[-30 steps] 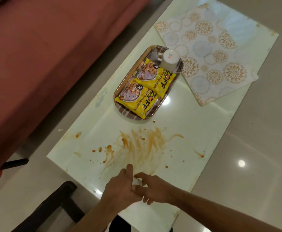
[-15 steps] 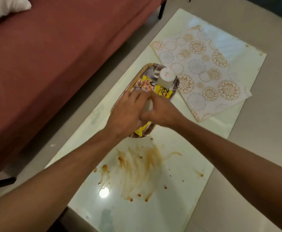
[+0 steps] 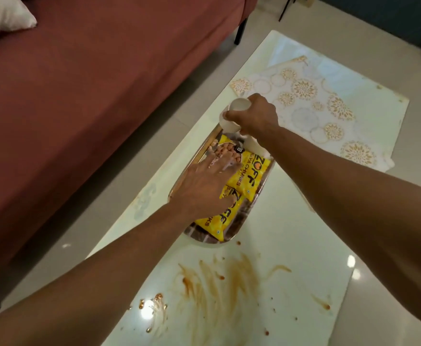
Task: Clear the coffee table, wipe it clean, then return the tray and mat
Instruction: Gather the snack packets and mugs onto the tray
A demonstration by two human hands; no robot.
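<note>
An oval tray (image 3: pixel 232 239) sits mid-table on the white coffee table (image 3: pixel 292 221) and holds two yellow snack packets (image 3: pixel 250 177). My left hand (image 3: pixel 202 188) lies flat over the packets with its fingers stretched out, and a small white scrap shows under the fingertips. At the tray's far end, my right hand (image 3: pixel 258 116) grips a white cup (image 3: pixel 232 119) and holds it tilted just above the tray. A floral mat (image 3: pixel 316 106) lies on the far end of the table. Brown sauce smears (image 3: pixel 219 278) cover the near end.
A red sofa (image 3: pixel 92 96) with a white pillow (image 3: pixel 2 16) runs along the left of the table, with a strip of tiled floor between them. Tiled floor also lies to the right. A dark furniture leg stands beyond the table's far corner.
Both hands went from the table's near edge out to the tray. My right hand has taken hold of the white cup and tipped it up; my left hand has spread over the packets.
</note>
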